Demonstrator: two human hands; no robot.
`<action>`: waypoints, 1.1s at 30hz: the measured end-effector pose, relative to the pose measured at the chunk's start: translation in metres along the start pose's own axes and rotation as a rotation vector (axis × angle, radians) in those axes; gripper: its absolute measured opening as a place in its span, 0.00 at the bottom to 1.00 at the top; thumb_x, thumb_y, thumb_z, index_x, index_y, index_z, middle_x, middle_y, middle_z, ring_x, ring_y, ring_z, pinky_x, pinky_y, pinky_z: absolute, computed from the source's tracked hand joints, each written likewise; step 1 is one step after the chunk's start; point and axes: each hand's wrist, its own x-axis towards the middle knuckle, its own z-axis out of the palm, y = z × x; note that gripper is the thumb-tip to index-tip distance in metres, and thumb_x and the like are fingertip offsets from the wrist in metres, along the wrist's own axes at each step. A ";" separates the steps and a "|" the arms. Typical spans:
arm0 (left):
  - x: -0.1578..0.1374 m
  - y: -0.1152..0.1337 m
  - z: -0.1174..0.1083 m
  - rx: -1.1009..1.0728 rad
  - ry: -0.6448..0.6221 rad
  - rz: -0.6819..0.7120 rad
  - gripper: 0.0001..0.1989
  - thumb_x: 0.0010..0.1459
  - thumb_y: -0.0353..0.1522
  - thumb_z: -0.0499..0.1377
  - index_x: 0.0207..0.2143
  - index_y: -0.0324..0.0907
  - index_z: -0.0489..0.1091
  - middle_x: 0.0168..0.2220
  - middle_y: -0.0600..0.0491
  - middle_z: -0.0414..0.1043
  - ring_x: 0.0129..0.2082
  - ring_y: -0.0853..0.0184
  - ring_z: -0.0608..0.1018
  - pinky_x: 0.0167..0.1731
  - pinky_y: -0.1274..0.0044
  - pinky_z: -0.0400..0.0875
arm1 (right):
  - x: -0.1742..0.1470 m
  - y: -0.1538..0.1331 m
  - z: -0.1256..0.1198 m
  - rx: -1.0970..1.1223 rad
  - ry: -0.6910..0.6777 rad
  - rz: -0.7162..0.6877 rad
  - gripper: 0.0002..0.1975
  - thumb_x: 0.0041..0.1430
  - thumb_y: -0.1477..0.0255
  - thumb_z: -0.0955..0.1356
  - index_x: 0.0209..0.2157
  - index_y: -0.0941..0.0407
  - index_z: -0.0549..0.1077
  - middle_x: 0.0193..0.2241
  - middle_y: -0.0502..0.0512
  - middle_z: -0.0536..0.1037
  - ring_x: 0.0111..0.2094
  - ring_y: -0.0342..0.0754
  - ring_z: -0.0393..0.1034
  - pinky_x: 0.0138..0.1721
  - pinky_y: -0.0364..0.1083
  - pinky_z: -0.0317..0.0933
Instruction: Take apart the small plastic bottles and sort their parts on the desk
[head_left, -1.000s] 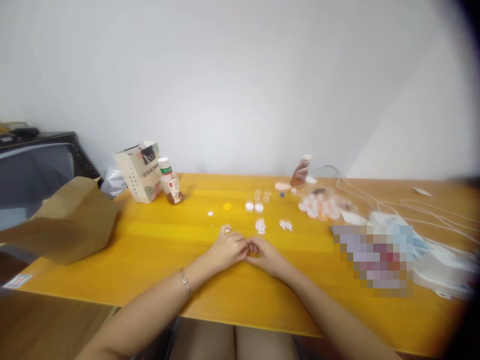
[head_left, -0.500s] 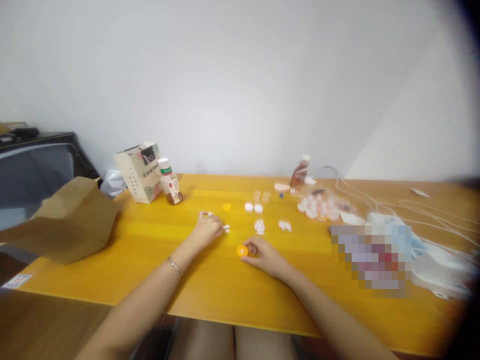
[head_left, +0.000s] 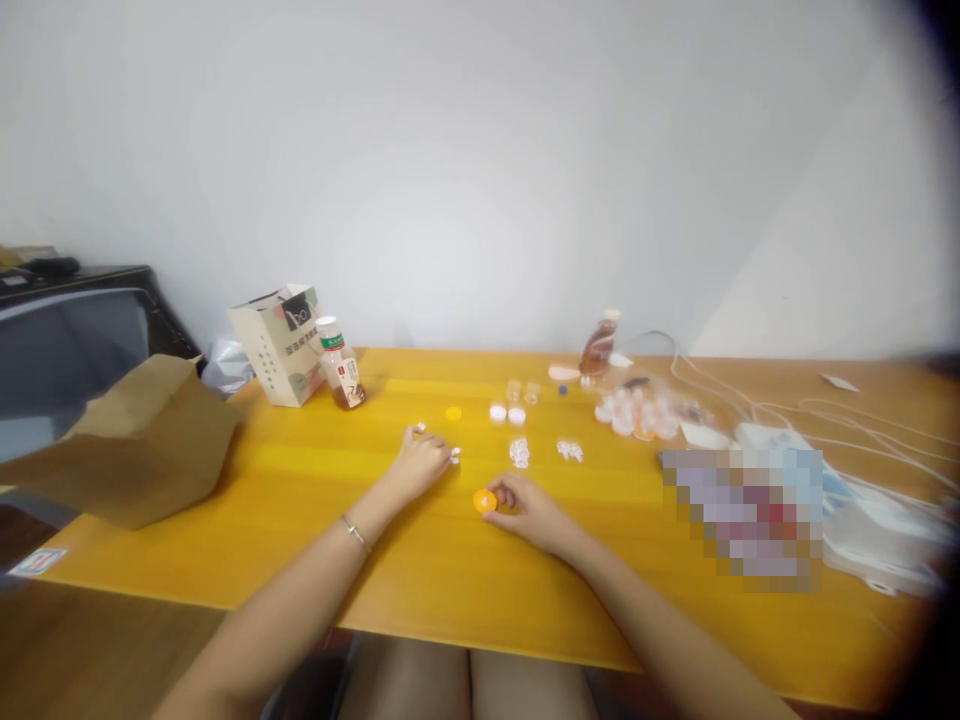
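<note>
My left hand [head_left: 421, 466] rests low over the table with its fingers bent together. A small white piece [head_left: 454, 456] shows right at its fingertips, and another small white piece [head_left: 420, 427] lies by its far side. The undersides of these fingers are hidden. Between thumb and fingers, my right hand [head_left: 525, 508] grips a round orange cap [head_left: 484, 501] just above the table. Beyond the hands lie a cluster of small white pieces [head_left: 519, 453] and a smaller white cluster [head_left: 569, 451]. A yellow cap [head_left: 454, 413] lies flat farther back.
Two white caps [head_left: 498, 412] and two clear little cups [head_left: 514, 390] stand mid-table. A bottle [head_left: 341, 365] and paper bag [head_left: 279, 350] are back left, with brown paper [head_left: 142, 440] nearer. At right are a brown bottle [head_left: 599, 345], a bagged cap pile [head_left: 637, 413] and cables [head_left: 817, 420].
My left hand has shifted slightly right and nearer the white piece at its fingertips. The right hand stays in place with the orange cap.
</note>
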 end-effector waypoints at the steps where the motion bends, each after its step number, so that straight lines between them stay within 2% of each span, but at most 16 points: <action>1: 0.000 0.000 0.000 -0.005 0.003 0.000 0.12 0.59 0.31 0.50 0.28 0.41 0.71 0.27 0.52 0.71 0.31 0.67 0.72 0.42 0.69 0.50 | 0.000 0.000 0.000 0.002 0.002 -0.001 0.09 0.46 0.69 0.69 0.32 0.56 0.69 0.26 0.48 0.68 0.27 0.43 0.62 0.30 0.42 0.57; 8: -0.004 0.006 -0.006 -0.052 0.073 0.013 0.13 0.60 0.32 0.50 0.28 0.40 0.71 0.26 0.51 0.71 0.29 0.67 0.72 0.41 0.69 0.51 | 0.000 0.002 0.000 0.018 0.008 0.009 0.10 0.46 0.69 0.69 0.32 0.56 0.69 0.25 0.48 0.68 0.27 0.43 0.62 0.30 0.42 0.57; 15: -0.010 0.026 -0.013 -0.319 0.042 0.322 0.09 0.60 0.37 0.51 0.36 0.45 0.70 0.33 0.55 0.72 0.35 0.71 0.72 0.41 0.75 0.52 | 0.001 0.001 0.000 0.024 0.005 0.008 0.09 0.46 0.70 0.70 0.31 0.56 0.69 0.23 0.46 0.65 0.25 0.41 0.59 0.28 0.41 0.56; 24: -0.009 0.035 -0.008 -0.098 0.126 0.491 0.13 0.63 0.33 0.46 0.32 0.41 0.68 0.30 0.52 0.70 0.33 0.70 0.69 0.41 0.73 0.53 | 0.002 0.004 0.001 0.033 0.004 -0.013 0.08 0.46 0.70 0.69 0.30 0.57 0.69 0.22 0.46 0.64 0.24 0.41 0.57 0.25 0.41 0.55; 33: -0.011 0.034 -0.016 0.059 0.190 0.652 0.11 0.62 0.25 0.45 0.35 0.40 0.66 0.31 0.50 0.70 0.33 0.68 0.69 0.42 0.70 0.56 | 0.002 0.006 0.001 0.031 0.016 -0.029 0.07 0.48 0.69 0.69 0.29 0.57 0.69 0.22 0.47 0.63 0.24 0.41 0.57 0.25 0.40 0.56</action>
